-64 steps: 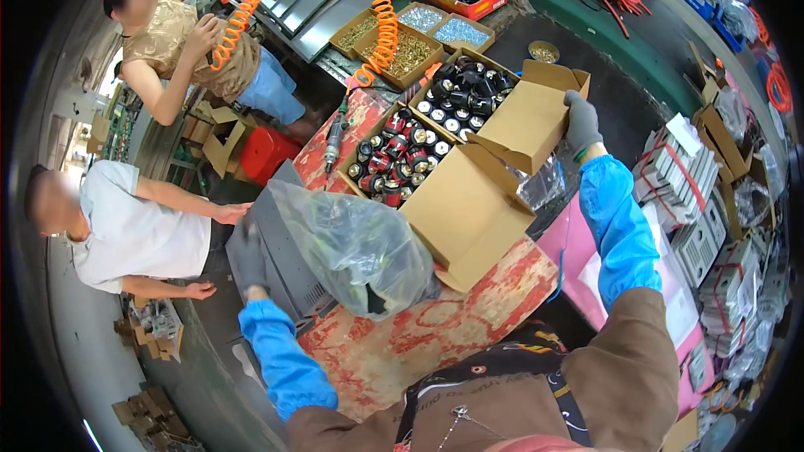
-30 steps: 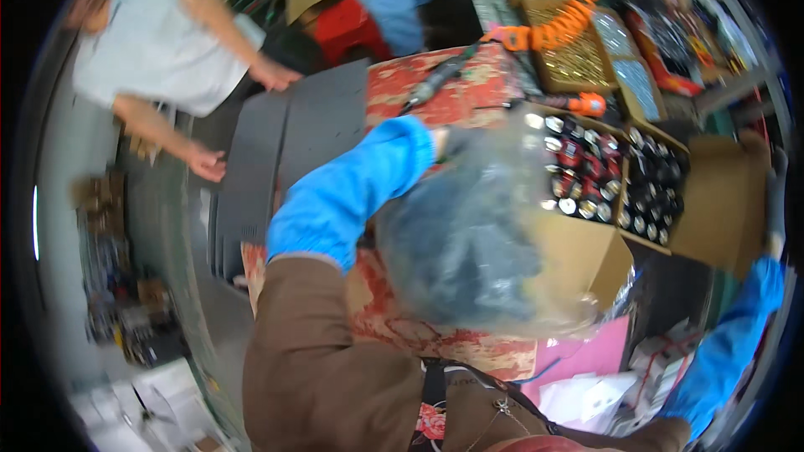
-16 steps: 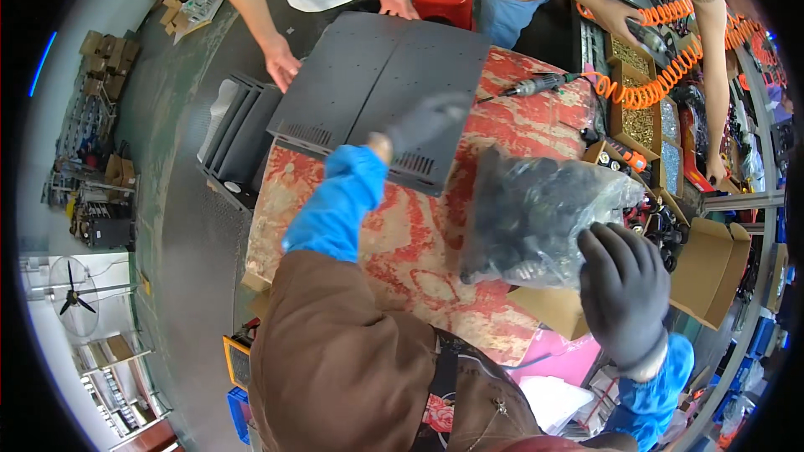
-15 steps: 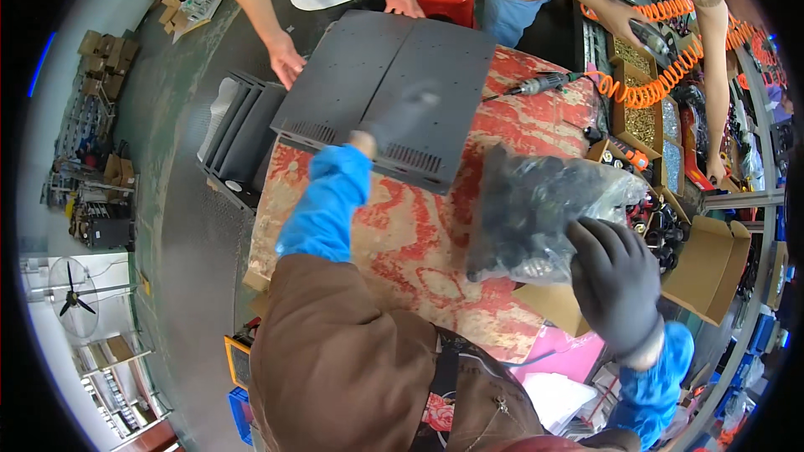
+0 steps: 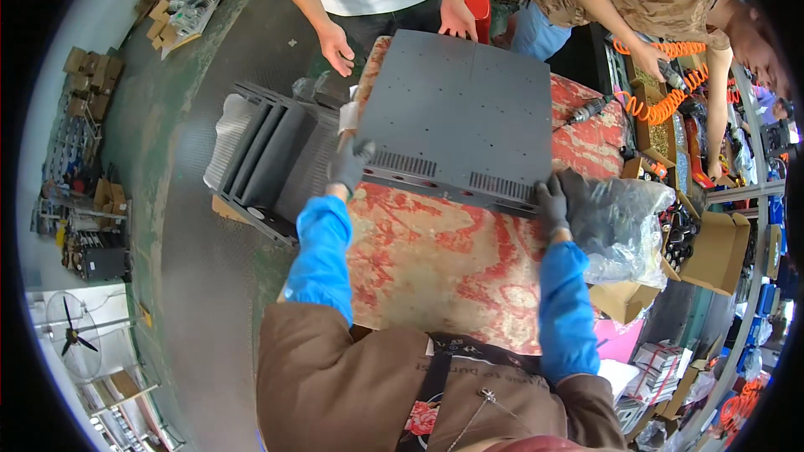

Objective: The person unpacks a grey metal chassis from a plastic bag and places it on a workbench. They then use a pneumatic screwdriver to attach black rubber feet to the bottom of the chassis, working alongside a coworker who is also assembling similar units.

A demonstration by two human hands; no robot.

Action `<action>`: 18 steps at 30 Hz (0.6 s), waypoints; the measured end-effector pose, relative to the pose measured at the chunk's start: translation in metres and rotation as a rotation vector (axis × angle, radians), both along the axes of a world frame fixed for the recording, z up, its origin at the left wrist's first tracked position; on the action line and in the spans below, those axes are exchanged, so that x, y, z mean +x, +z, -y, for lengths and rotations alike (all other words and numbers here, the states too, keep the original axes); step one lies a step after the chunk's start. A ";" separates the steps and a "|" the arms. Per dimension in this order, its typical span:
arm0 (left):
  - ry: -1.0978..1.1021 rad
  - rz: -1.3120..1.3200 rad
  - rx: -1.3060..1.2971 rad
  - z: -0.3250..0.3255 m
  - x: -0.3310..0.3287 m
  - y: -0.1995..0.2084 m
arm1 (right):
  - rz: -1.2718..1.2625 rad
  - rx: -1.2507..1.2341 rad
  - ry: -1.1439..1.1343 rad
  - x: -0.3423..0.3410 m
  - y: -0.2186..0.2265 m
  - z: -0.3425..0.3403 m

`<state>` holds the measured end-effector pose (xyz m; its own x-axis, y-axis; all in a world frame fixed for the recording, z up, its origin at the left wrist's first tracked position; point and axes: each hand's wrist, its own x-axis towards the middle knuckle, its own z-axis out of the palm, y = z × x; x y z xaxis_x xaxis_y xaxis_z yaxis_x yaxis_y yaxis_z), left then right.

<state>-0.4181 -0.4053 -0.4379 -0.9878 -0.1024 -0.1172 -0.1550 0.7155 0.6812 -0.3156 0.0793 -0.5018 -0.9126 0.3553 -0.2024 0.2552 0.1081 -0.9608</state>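
Observation:
A wide dark-grey metal case [image 5: 456, 109] with small holes and two rows of slots along its near edge lies on the worn red table [image 5: 435, 276]. My left hand [image 5: 350, 166], in a dark glove, grips its near left corner. At the near right corner my gloved right hand [image 5: 554, 201] holds the edge, its fingers partly hidden against the side. Right beside that hand is a clear plastic bag [image 5: 628, 218] of dark parts. Across the table, a person in a white shirt has one hand [image 5: 457, 18] on the case's far edge; their other hand [image 5: 337, 48] is off it.
Several dark-grey metal panels [image 5: 280, 151] are stacked left of the table. A power tool [image 5: 590, 109] on an orange coiled hose lies at the table's right. Beyond it are boxes of small screws [image 5: 657, 130] and an open carton [image 5: 713, 253]. A second person holds another tool [image 5: 670, 74].
My left hand has gone from the case's top to its near left corner. My right hand has left the plastic bag for the near right corner. The case now sits squarer to me.

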 end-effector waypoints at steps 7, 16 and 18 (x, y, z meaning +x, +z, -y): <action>-0.097 -0.098 0.087 0.011 -0.041 -0.033 | 0.274 0.646 -0.148 0.001 0.062 0.054; -0.039 -0.017 0.345 -0.013 -0.027 0.008 | -0.017 1.302 0.188 0.069 0.090 0.113; -0.024 -0.022 0.365 -0.016 -0.024 0.004 | -0.094 1.284 0.286 0.107 0.104 0.111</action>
